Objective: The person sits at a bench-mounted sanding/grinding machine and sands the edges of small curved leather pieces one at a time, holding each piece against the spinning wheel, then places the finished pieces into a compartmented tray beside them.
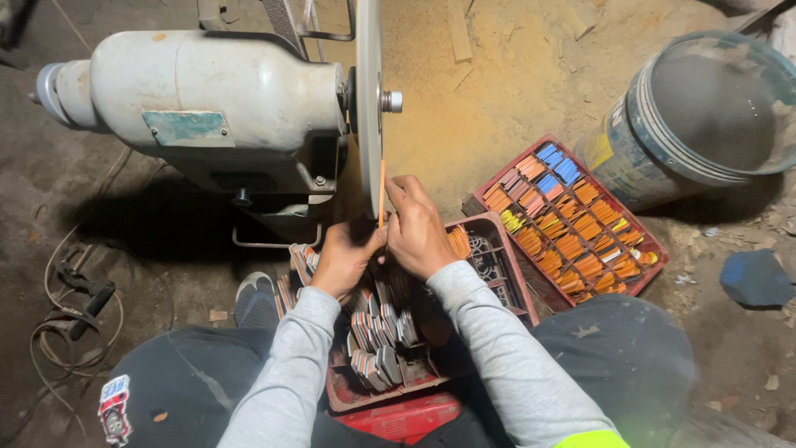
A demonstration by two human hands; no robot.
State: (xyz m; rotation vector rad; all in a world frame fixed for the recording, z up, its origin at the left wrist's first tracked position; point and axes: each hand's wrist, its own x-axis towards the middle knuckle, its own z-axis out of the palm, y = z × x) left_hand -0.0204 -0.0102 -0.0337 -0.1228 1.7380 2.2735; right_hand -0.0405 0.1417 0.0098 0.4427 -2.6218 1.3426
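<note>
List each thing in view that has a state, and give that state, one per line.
left hand: pinching the lower end of the orange strip
right hand: gripping the same strip from the other side
orange strip: upright, edge at the grinding disc
grinding disc: vertical, edge-on; spinning cannot be told
near crate: partly filled with grey pieces
far crate: full of orange and blue pieces
bucket: tilted, nearly full of grey matter

- Two hands: left hand (344, 257) and right hand (417, 228), both pinching one thin orange strip (381, 192).
- One grinding disc (368, 99) just above the hands, on one grey motor (199, 91).
- Two red crates: one (506, 274) beneath the hands, one (572, 217) to their right.
- One bucket (696, 116) further right.
- One shoe (255, 300) left of the left hand.
</note>
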